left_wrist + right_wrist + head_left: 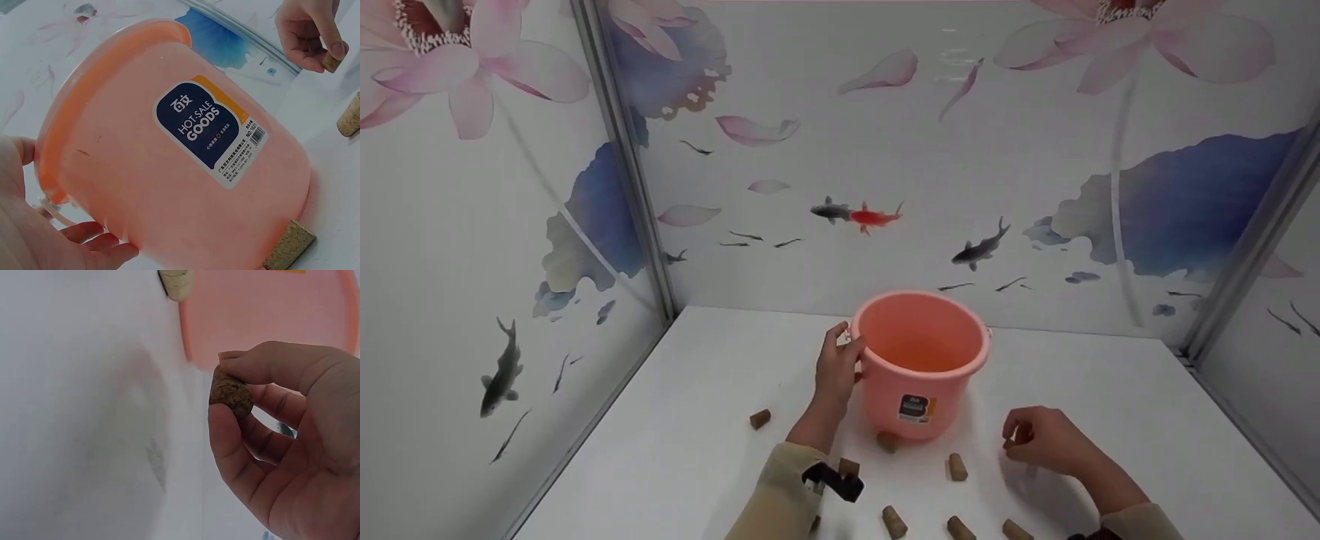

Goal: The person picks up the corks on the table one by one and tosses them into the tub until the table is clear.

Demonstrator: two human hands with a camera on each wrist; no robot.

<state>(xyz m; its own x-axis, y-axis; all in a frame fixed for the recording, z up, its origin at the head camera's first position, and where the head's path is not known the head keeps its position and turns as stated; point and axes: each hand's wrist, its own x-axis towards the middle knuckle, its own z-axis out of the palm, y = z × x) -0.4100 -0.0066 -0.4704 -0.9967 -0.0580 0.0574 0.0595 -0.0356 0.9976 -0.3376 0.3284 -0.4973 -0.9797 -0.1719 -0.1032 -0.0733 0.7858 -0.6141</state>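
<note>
A pink plastic bucket stands upright on the white table, with a dark label on its side. My left hand grips the bucket at the left of its rim; in the left wrist view the thumb is at the rim and the fingers lie against the wall below. To the right of the bucket, above the table, my right hand pinches a cork stopper between thumb and fingertips. One loose cork lies right at the foot of the bucket.
Several more corks are scattered on the table, among them one cork at the left and another cork in front of the bucket. Printed panels with fish and lotus flowers wall the table at the back and sides.
</note>
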